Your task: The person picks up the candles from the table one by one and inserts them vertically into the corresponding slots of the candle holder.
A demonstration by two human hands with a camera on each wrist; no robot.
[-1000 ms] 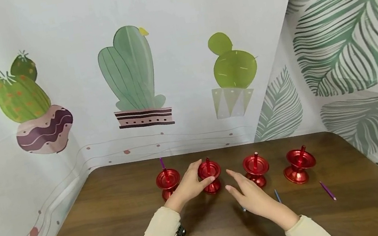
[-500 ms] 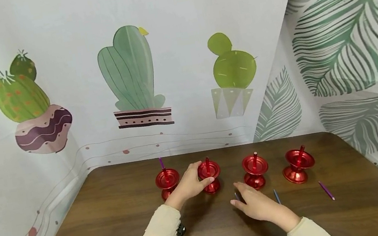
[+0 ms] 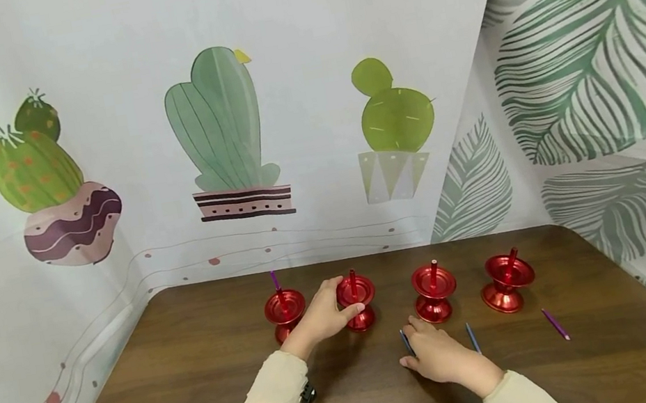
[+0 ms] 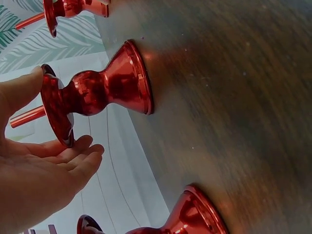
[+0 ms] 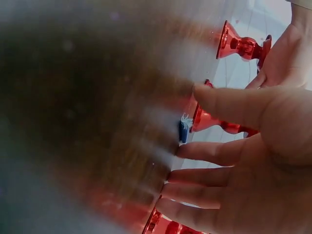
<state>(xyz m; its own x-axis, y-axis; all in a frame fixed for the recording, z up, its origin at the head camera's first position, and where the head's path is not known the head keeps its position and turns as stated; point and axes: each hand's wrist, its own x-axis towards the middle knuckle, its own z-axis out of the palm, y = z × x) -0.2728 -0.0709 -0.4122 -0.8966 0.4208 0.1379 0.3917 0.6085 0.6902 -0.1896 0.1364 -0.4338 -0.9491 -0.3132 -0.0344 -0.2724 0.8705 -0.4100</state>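
Note:
My left hand (image 3: 321, 316) holds the dish of a shiny red candle holder (image 3: 361, 320), its thumb on one side of the rim and the fingers round the other. In the left wrist view the candle holder (image 4: 92, 92) stands on the table with a bare red tube rising from its dish. Near the table my right hand (image 3: 441, 353) is spread beside a slim blue candle (image 3: 405, 339), fingertips close to it. The right wrist view shows the blue candle's (image 5: 183, 132) end with pale strands, between the thumb and index finger, which stand apart.
To the left, another red holder (image 3: 284, 308) carries a purple candle (image 3: 275, 279). Two more red holders (image 3: 435, 307) (image 3: 504, 297) stand at the right. A second blue candle (image 3: 473, 337) and a purple one (image 3: 555, 324) lie on the wooden table (image 3: 213, 388). A patterned cloth hangs behind.
My right hand has come down from beside the holders toward the table by the nearest blue candle. My left hand stays on the same holder's dish.

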